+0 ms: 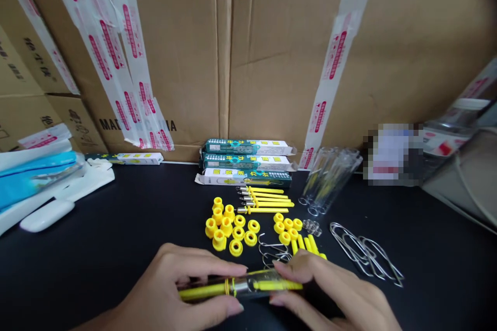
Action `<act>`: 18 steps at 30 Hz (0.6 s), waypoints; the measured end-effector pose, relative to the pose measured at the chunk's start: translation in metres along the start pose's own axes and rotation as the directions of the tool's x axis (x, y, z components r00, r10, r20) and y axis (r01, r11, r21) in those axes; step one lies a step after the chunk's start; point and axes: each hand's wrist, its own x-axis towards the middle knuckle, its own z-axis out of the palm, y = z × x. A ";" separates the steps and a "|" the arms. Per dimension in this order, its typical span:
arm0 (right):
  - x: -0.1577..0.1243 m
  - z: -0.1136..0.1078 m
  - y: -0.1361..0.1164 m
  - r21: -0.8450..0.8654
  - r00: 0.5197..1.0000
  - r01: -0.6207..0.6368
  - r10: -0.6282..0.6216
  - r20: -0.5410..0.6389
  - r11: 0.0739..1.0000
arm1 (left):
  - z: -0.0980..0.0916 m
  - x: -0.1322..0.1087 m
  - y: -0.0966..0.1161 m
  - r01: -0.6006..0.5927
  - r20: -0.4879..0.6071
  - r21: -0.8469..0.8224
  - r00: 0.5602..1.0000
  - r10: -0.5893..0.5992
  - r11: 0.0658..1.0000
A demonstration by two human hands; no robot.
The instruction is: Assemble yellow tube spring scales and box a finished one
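Note:
A clear plastic tube of a spring scale [243, 285] lies level between my hands, with a yellow rod, a silver metal part and another yellow piece showing through its wall. My left hand [174, 284] is closed round its left half, thumb below and fingers above. At the other end, my right hand [330, 287] pinches the tube between thumb and fingers. Just beyond them are bent metal hooks [274, 249] and short yellow rods [305, 243], partly covered by my right hand. Yellow collars [226, 226] and yellow rings [238, 232] stand farther to the left.
Yellow rods with metal ends [269, 200] lie before several printed boxes [246, 162]. Clear tubes [330, 181] are piled to their right. Large wire hooks [365, 253] lie on the right. A cardboard wall [264, 72] closes off the back; a blue-and-white package [42, 176] sits left.

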 end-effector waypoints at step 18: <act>0.068 0.013 0.020 -0.133 0.971 0.038 -0.005 0.240 0.990 | -0.023 0.016 0.001 -0.440 -0.253 0.142 0.850 0.462 0.887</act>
